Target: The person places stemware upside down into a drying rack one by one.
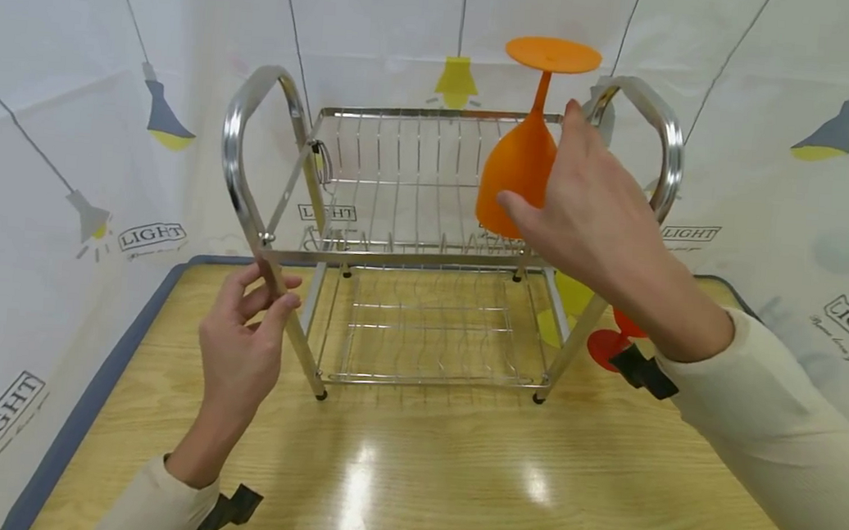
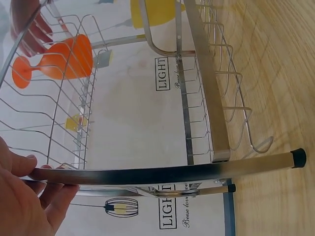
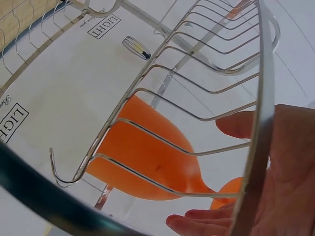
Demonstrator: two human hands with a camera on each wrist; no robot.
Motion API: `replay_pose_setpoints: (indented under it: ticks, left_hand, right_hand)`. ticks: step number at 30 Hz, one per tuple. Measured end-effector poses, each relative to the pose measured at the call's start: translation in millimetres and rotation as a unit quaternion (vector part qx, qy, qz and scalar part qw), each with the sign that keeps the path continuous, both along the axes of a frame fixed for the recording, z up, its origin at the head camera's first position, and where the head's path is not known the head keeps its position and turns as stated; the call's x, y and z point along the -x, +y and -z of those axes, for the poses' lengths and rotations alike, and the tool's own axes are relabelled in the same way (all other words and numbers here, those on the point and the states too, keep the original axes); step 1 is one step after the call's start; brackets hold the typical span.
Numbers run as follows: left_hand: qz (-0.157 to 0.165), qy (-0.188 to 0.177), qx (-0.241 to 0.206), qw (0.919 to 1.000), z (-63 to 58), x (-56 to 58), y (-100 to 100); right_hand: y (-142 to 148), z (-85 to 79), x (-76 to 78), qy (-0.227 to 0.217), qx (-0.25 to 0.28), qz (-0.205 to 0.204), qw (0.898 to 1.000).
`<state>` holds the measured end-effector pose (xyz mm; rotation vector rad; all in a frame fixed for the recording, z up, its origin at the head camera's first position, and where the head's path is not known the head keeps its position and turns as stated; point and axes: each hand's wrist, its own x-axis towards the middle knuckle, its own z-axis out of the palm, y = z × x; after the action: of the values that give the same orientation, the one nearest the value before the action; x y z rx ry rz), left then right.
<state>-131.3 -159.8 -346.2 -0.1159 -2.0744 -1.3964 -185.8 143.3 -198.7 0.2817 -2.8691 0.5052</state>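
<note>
A two-tier metal dish rack (image 1: pixel 395 256) stands on the wooden table. Thumb and fingers of my left hand (image 1: pixel 244 351) grip its left front upright, just below the upper tier. An orange plastic goblet (image 1: pixel 514 173) sits upside down in the upper tier at the right, its foot upward. Beside it is my right hand (image 1: pixel 613 208), thumb in front of the bowl in the head view. In the right wrist view, the fingers (image 3: pixel 199 225) are extended near the stem, with a gap between the thumb and the bowl.
A red goblet (image 1: pixel 603 347) stands on the table right of the rack, partly behind my right forearm. A yellow goblet (image 1: pixel 570 296) is near it, seen behind the rack's right leg. Lamp-printed sheeting (image 1: pixel 397 17) surrounds the wooden table (image 1: pixel 454 480).
</note>
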Motion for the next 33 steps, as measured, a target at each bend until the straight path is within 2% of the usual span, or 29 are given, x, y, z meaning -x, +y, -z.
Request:
replay_pose_setpoints:
  ticks: [8,15,19,23,27,30,33]
  left_hand:
    - [-0.011,0.023,-0.005,0.9997,-0.8,0.7,2.5]
    - [-0.029,0.03,-0.016,0.999,0.8,0.5,4.9]
    - [-0.04,0.041,-0.018,0.9982,1.7,0.4,6.3]
    - [-0.06,0.054,-0.019,0.9966,3.6,0.3,7.4]
    - [-0.068,0.065,-0.028,0.9951,4.4,1.0,9.0]
    - [-0.069,0.07,-0.037,0.9944,4.6,1.5,10.1]
    - [-0.072,0.074,-0.042,0.9938,4.8,0.9,10.7]
  right_hand:
    - [4.1,-0.3,-17.3,0.013,-0.008,-0.008,1.0]
    - [11.0,-3.7,-28.3,-0.006,-0.013,-0.018,1.0]
    - [16.4,-4.0,-36.4,0.003,-0.014,-0.032,0.999]
    - [21.2,-3.3,-44.9,0.033,-0.004,-0.051,0.998]
    - [27.7,-0.3,-50.2,0.083,0.013,-0.066,0.994]
    - [34.0,4.4,-51.9,0.137,0.034,-0.076,0.987]
    - [39.6,9.7,-51.5,0.202,0.057,-0.092,0.973]
